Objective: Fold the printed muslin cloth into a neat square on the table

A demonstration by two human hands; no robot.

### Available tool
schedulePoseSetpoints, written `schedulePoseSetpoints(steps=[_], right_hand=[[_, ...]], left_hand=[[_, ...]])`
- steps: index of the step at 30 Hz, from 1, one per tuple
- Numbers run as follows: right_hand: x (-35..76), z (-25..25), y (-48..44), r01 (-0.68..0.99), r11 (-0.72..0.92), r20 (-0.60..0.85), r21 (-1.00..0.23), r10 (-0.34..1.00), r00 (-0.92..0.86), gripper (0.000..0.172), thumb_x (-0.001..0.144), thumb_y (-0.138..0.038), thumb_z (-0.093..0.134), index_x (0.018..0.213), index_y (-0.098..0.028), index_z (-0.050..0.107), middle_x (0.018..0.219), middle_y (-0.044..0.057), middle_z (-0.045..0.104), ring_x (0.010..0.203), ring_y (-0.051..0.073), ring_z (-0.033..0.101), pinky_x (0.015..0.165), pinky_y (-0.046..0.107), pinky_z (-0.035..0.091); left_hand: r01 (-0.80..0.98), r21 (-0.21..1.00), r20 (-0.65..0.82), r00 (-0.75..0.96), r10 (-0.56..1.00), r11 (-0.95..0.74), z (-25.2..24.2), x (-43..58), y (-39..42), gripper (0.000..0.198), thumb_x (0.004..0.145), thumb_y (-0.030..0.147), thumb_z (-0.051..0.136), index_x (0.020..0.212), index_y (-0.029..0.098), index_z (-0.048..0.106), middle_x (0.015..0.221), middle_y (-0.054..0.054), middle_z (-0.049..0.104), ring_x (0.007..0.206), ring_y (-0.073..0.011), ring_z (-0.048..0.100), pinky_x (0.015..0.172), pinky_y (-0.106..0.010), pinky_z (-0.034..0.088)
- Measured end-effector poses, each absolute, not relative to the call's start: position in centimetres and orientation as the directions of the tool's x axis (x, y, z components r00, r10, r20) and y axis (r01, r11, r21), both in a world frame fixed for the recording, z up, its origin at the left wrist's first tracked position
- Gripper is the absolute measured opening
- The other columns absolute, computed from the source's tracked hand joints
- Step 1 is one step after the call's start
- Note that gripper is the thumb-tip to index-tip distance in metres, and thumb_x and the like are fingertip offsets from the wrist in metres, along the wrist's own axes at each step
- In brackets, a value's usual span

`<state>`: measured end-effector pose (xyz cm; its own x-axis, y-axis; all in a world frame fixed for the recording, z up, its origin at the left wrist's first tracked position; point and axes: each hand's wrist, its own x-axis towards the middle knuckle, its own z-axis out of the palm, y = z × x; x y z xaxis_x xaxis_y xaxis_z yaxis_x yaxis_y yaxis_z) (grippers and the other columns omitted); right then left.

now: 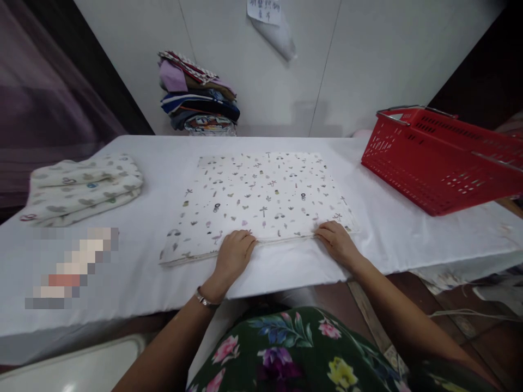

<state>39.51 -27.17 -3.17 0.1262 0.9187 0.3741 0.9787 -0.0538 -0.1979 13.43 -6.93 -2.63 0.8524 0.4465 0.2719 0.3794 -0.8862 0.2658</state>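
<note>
A white cloth point(261, 196) printed with small palms, flamingos and rainbows lies flat, folded into a rough rectangle on the table. Its layers show along the near edge. My left hand point(235, 251), with a bracelet at the wrist, has its fingers closed on that edge, left of the middle. Further right, the fingers of my right hand point(337, 243) are curled over the same edge close to the near right corner. The thumbs and the undersides of the fingers are mostly hidden.
Another folded printed cloth point(85, 188) lies at the left, behind a pixelated patch. A red plastic basket point(445, 158) with metal handles stands at the right. Against the back wall rises a pile of folded fabrics point(200, 98). A white sheet covers the table point(392, 234).
</note>
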Motion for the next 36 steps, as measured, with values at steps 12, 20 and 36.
schedulePoseSetpoints(steps=[12,20,36], right_hand=[[39.1,-3.4,-27.3,0.972,-0.06,0.413,-0.228,0.898,0.153,0.026,0.094,-0.024,0.043,0.098,-0.019,0.068,0.094,0.01,0.063,0.088,0.022,0.054,0.077,0.038,0.046],[40.6,-2.1,-27.5,0.891,-0.107,0.395,-0.442,0.868,0.3,0.023,0.092,-0.025,0.046,0.093,-0.022,0.068,0.092,0.006,0.064,0.088,0.018,0.057,0.079,0.032,0.047],[50.4,-2.0,-24.2,0.491,-0.805,0.047,-0.333,0.506,0.861,0.03,0.078,-0.033,0.057,0.099,-0.013,0.067,0.096,0.012,0.069,0.084,0.022,0.063,0.064,0.026,0.041]], left_hand=[[0.297,0.246,0.34,0.865,0.369,-0.923,-3.0,13.0,-7.0,0.022,0.09,0.025,0.045,0.094,0.02,0.065,0.096,-0.007,0.064,0.093,-0.0214,0.055,0.081,-0.037,0.044],[0.269,0.272,0.408,0.837,0.364,-0.924,-4.0,12.7,-6.4,0.022,0.088,0.031,0.047,0.092,0.022,0.067,0.093,-0.006,0.064,0.09,-0.0215,0.057,0.078,-0.038,0.046],[0.253,0.274,0.461,0.812,0.358,-0.928,-4.6,12.7,-6.2,0.018,0.087,0.026,0.048,0.089,0.023,0.066,0.09,-0.004,0.065,0.087,-0.0197,0.059,0.076,-0.036,0.049]])
